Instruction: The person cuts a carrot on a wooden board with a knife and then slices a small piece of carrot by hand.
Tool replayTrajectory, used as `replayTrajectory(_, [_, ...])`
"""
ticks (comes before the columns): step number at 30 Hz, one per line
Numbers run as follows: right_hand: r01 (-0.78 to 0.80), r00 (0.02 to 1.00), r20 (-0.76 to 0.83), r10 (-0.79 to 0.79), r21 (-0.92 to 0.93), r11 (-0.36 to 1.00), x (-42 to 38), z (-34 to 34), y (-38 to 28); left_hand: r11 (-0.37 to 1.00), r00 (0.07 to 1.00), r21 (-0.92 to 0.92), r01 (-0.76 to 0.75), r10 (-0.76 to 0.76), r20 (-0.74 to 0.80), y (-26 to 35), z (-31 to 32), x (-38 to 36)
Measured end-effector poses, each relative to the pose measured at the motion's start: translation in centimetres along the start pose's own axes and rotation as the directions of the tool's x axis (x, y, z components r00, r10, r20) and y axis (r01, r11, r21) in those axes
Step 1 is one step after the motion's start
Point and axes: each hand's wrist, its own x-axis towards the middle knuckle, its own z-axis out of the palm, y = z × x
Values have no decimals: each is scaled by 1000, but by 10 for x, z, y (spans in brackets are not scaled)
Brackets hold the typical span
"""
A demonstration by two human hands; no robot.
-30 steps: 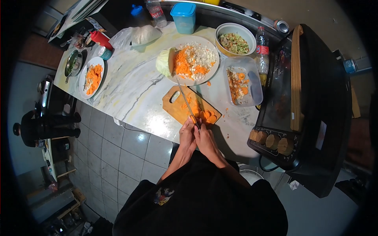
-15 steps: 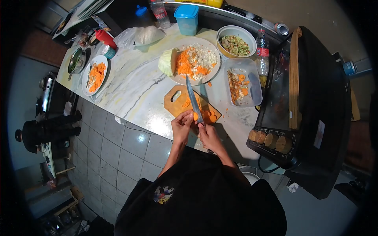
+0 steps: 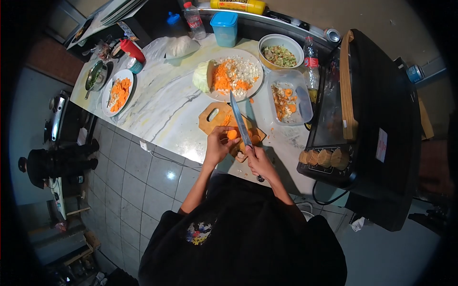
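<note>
Over the near edge of a wooden cutting board [image 3: 208,125], my left hand [image 3: 219,145] pinches a piece of carrot [image 3: 232,134] between thumb and fingers. My right hand [image 3: 260,163] is wrapped round the handle of a long knife [image 3: 241,121], whose blade points away, toward a plate [image 3: 257,88]. Beside my left hand the blade crosses the board, close to the carrot piece. Carrot slices [image 3: 255,138] and thin orange strips [image 3: 227,119] lie on the board. The plate holds chopped carrot, chopped white pieces and a cabbage chunk [image 3: 201,76].
A plastic container [image 3: 309,116] and a bowl [image 3: 262,56] stand at the right, near a black oven [image 3: 377,119]. At the left are a plate of carrots [image 3: 105,107] and a pan [image 3: 90,89]. Another person [image 3: 43,164] stands at the far left.
My left hand has shifted slightly left, showing more of the carrot piece. My right hand and the knife have moved slightly right and nearer to me. The view has shifted a little.
</note>
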Motion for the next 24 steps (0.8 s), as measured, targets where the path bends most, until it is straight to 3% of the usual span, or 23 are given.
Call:
replayTrajectory(1, [-2,1000,-19,2,5,1000,-1,0,1,985,994,137,-102,107,-29,3,0,0])
replayTrajectory(4, [2,999,-54,-2,1,1000,-3,-2,4,943,985,288,-169,167,29,0,0,3])
replayTrajectory(8, [15,995,-96,-20,-58,998,-5,-8,14,879,969,408,-247,232,86,-1,-3,5])
replayTrajectory(10, [9,993,-114,-16,-61,998,-7,-10,16,789,926,498,-359,368,84,-12,-5,6])
replayTrajectory(13, [-1,991,-134,-7,-61,998,-9,-12,17,909,968,343,-236,252,-1,-12,-1,5])
replayTrajectory(17, [16,990,-140,-30,-95,995,-7,-13,19,876,951,379,-298,305,43,-4,-4,7])
replayTrajectory(23, [62,987,-136,-84,-160,985,0,-16,21,936,991,331,-124,96,97,-5,-9,14])
replayTrajectory(24, [61,988,-133,-83,-160,985,0,-16,20,990,996,138,-26,14,90,-6,-8,15])
